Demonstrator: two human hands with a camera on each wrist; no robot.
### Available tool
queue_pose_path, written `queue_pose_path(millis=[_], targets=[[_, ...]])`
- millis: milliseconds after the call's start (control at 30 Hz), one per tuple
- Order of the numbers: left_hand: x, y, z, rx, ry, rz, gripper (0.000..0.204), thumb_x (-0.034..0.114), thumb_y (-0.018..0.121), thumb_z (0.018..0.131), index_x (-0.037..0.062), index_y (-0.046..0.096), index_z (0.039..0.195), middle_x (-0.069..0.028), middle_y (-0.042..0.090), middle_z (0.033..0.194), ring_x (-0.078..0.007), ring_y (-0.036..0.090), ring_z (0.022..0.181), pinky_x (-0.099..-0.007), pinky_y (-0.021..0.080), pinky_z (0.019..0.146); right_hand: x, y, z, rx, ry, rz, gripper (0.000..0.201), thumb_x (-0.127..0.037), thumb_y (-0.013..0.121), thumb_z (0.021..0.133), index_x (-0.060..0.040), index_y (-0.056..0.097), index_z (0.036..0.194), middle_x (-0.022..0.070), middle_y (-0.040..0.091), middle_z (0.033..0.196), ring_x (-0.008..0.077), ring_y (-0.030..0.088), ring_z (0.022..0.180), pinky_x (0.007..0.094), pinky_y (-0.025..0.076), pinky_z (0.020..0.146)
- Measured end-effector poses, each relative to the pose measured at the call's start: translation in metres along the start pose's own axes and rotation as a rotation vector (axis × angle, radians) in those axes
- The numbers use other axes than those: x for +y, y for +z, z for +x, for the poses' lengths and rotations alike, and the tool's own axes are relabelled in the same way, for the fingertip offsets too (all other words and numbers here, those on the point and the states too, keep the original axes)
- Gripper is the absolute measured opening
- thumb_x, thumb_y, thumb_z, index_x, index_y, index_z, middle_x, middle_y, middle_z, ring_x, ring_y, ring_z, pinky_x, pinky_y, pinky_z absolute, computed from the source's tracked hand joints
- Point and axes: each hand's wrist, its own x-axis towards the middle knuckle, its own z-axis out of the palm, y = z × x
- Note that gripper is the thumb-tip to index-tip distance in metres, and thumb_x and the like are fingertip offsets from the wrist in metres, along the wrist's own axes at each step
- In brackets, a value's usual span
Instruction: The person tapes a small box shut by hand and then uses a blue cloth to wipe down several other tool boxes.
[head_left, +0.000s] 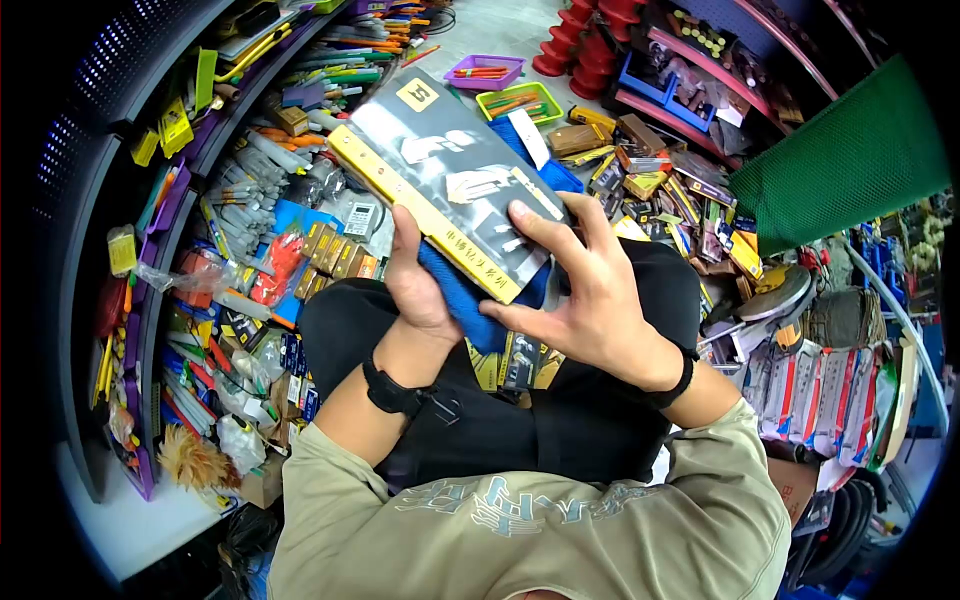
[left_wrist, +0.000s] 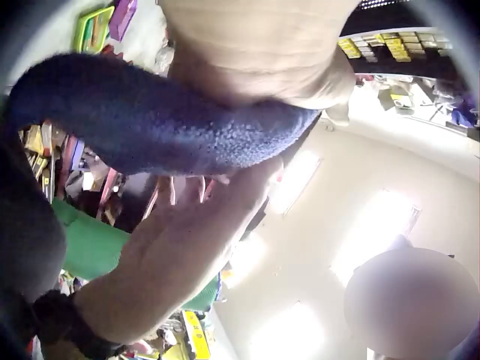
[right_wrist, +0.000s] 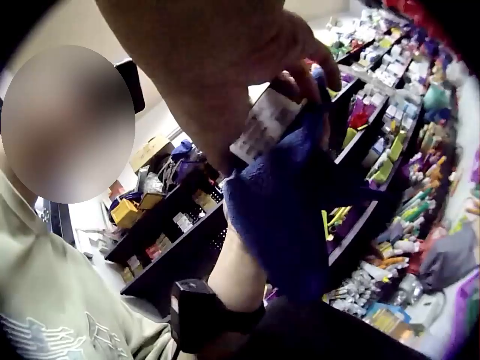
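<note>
A flat drill-bit box (head_left: pixel 425 185) with a black-and-grey printed cover and a yellow spine is held tilted above the person's lap. The left hand (head_left: pixel 425 290) grips it from the left, thumb up at the spine and the other fingers hidden beneath. Between that hand and the box's underside is a blue cloth (head_left: pixel 450 285), which sags below in the left wrist view. From the right, the right hand (head_left: pixel 595 290) holds the box, its thumb by the lower corner and a fingertip on the cover. The box's pale printed side (right_wrist: pixel 270 124) shows in the right wrist view.
Dark shelves (head_left: pixel 100 150) full of tools curve along the left. Loose boxes (head_left: pixel 640 160) and packets cover the floor ahead, near a purple tray (head_left: pixel 485 72) and a yellow-green tray (head_left: pixel 520 103). A green mesh roll (head_left: pixel 850 150) leans at right.
</note>
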Motion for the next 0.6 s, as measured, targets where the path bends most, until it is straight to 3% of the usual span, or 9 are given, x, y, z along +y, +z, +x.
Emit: queue_pose_path(millis=[100,167,233,267,300,433,500,567,600], targets=[[0.026,-0.012,0.002,-0.010,0.091,-0.061,0.085,0.062,0.054,0.095,0.0016,0.033,0.150,-0.0225,0.052,0.140,-0.0349,0.060,0.121,-0.0488,0.053,0.103,0.031,0.016,-0.009,0.168,-0.015,0.659,0.065,-0.026,0.083,0.084,-0.0044,0.050,0.135,0.0175,0.054,0.130,0.0270,0.061,0.114,0.0378,0.050,0.097],[0.033,-0.003,0.002,0.137,0.121,-0.018,0.079,0.053,0.061,0.087,-0.0040,0.045,0.139,-0.0225,0.061,0.123,-0.0316,0.066,0.105,-0.0425,0.058,0.090,0.037,0.026,-0.007,0.371,0.424,1.061,0.043,-0.014,0.066,0.097,-0.0052,0.047,0.134,0.0149,0.053,0.133,0.0225,0.060,0.115,0.0345,0.051,0.095],[0.027,-0.010,0.004,0.160,0.119,0.062,0.076,0.049,0.063,0.084,-0.0050,0.047,0.136,-0.0222,0.063,0.119,-0.0306,0.068,0.101,-0.0408,0.059,0.087,0.040,0.030,-0.001,0.003,0.960,1.014,0.030,-0.004,0.053,0.101,-0.0036,0.049,0.130,0.0114,0.057,0.129,0.0178,0.061,0.113,0.0325,0.052,0.092],[0.023,-0.006,0.004,0.191,0.125,0.115,0.073,0.044,0.062,0.082,-0.0054,0.049,0.134,-0.0218,0.063,0.117,-0.0296,0.068,0.098,-0.0393,0.059,0.085,0.071,0.053,-0.017,-0.232,0.859,1.166,0.039,0.004,0.054,0.095,-0.0013,0.049,0.134,0.0074,0.062,0.120,0.0145,0.061,0.109,0.0318,0.052,0.092],[0.022,-0.009,0.006,0.105,0.074,0.093,0.069,0.037,0.063,0.082,-0.0059,0.050,0.133,-0.0205,0.064,0.115,-0.0292,0.067,0.100,-0.0393,0.058,0.087,0.049,0.058,-0.017,-0.144,0.791,1.194,0.051,0.005,0.060,0.091,0.0008,0.046,0.140,0.0051,0.065,0.107,0.0127,0.064,0.099,0.0290,0.054,0.086],[0.025,-0.036,0.009,0.095,0.119,0.518,0.065,0.019,0.067,0.076,-0.0051,0.050,0.134,-0.0171,0.063,0.121,-0.0265,0.066,0.107,-0.0390,0.054,0.095,0.098,0.036,-0.036,-0.797,0.504,1.782,0.069,-0.007,0.076,0.087,0.0026,0.041,0.145,0.0072,0.065,0.121,0.0100,0.061,0.109,0.0286,0.053,0.091],[0.024,-0.033,0.012,0.062,0.096,0.458,0.069,0.013,0.068,0.073,-0.0035,0.048,0.137,-0.0166,0.063,0.122,-0.0275,0.065,0.107,-0.0405,0.055,0.096,0.098,0.048,-0.043,-0.748,0.405,1.765,0.066,-0.019,0.078,0.091,0.0021,0.043,0.143,0.0102,0.068,0.118,0.0121,0.062,0.107,0.0297,0.051,0.093],[0.018,-0.022,0.017,0.018,0.079,0.406,0.071,0.009,0.069,0.071,-0.0036,0.046,0.138,-0.0165,0.062,0.121,-0.0285,0.065,0.107,-0.0414,0.056,0.094,0.071,0.069,-0.047,-0.008,0.419,1.107,0.060,-0.031,0.074,0.095,0.0016,0.048,0.139,0.0117,0.070,0.106,0.0155,0.066,0.093,0.0287,0.052,0.085],[0.013,-0.023,0.017,0.059,0.116,0.454,0.072,0.010,0.069,0.072,-0.0041,0.045,0.138,-0.0170,0.061,0.122,-0.0284,0.065,0.107,-0.0411,0.056,0.094,0.073,0.071,-0.046,0.059,0.302,0.950,0.046,-0.031,0.065,0.100,0.0030,0.057,0.130,0.0134,0.069,0.106,0.0196,0.066,0.090,0.0293,0.051,0.082]])
